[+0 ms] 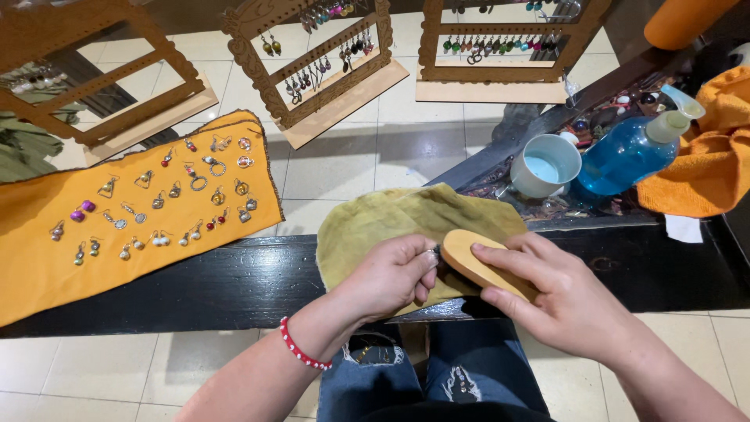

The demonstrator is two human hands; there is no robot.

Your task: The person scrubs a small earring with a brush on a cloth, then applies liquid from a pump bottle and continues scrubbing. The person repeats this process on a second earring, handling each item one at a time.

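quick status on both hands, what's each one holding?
Left hand: fingers pinched shut on a small metal piece, too small to identify.
Right hand: fingers closed around the wooden brush.

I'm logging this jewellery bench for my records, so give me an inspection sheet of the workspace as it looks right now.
Surface: dark wooden bench top, over a pale tiled floor.
Job's things: oval wooden brush in the right hand; small metal piece, mostly hidden, pinched in the left hand; both over an olive green cloth.
Clutter: orange felt mat laid with earrings; white cup of pale blue liquid; blue pump bottle; orange towel.
Fingers: both hands closed on their things.
Cables: nothing seen.
Surroundings: three wooden earring display racks.
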